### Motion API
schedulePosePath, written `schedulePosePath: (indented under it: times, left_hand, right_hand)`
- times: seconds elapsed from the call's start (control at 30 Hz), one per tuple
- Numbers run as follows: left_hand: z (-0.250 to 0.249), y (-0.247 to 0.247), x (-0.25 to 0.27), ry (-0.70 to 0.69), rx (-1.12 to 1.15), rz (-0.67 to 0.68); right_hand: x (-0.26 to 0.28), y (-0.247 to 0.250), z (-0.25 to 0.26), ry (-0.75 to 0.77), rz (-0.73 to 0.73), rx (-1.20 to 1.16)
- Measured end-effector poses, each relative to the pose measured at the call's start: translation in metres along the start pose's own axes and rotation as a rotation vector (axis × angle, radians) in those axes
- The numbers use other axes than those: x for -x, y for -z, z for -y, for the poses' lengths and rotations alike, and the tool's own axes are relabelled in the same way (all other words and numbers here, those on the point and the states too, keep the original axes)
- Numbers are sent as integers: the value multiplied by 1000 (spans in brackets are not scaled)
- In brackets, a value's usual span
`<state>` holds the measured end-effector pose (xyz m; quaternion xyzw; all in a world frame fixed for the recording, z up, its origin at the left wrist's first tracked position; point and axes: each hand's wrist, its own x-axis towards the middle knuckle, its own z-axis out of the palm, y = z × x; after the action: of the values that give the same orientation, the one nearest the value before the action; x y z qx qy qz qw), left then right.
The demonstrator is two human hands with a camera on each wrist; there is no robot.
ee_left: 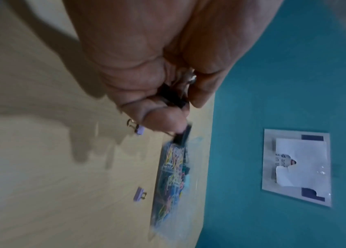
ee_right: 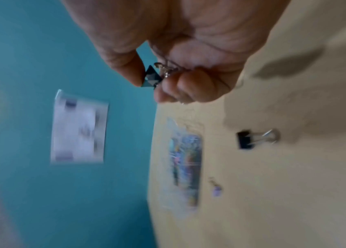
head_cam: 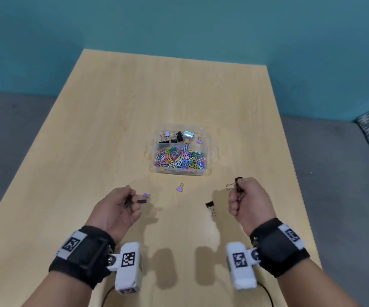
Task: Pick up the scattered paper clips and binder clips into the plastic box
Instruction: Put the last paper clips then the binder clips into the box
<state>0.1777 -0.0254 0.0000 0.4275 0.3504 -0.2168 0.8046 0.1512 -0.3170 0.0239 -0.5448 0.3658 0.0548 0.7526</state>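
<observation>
Left hand (head_cam: 114,207) is held curled above the table (head_cam: 90,129); fingers (ee_left: 161,120) are closed round black binder clips (ee_left: 174,99), one black clip pinched at the fingertips and sticking out past them. Exact count in the palm cannot be told. A purple binder clip (head_cam: 146,195) is seen just beyond those fingertips; whether it lies on the table or is touched cannot be told. A second purple clip (head_cam: 180,187) lies loose between the two hands, well apart from both sets of fingers. The plastic box (head_cam: 212,149) sits ahead of both hands, beyond the fingertips, paper clips (head_cam: 179,159) heaped in its near part, binder clips at its far part. A loose black clip (head_cam: 210,206) lies just inside the right hand's knuckles, not touched. Right hand (head_cam: 248,199) is fisted; thumb and fingers (ee_right: 180,87) are pinched on a black binder clip (ee_right: 151,77), wire handles poking out.

Handling judged: clips are light, stiff, small, painted bodies slick, wire loops floppy. Grip is best taken across the flat body sides, not by the loops. Several packed in one fist may be dropped.
</observation>
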Motion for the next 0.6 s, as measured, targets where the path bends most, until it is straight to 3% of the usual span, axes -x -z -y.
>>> schedulePosePath:
  times: [0.07,0.2,0.27,0.33,0.43,0.5,0.6]
  left_hand:
    - [-4,4,-6,-31,-21,-24]
    - [-8,7,-18,-141,-253,-180]
    - [-8,6,-23,-285,-616,-259]
    - [-8,1,-24,-425,-1119,-292]
    - [-5,-7,-27,-495,-1637,-205]
    - [-1,-11,-30,-492,-1777,-130]
    - [1,-15,-32,-497,-1806,-87]
  right_hand:
    - [2,2,16,-173,74,-310]
    - [-19,-17,40,-225,179,-345]
    - [-39,-36,49,-210,204,-288]
    - [-57,-56,60,-190,206,-179]
    - [-76,-88,75,-117,172,80]
    - [-84,-108,80,-77,170,182]
    - [-92,-127,81,-46,142,202]
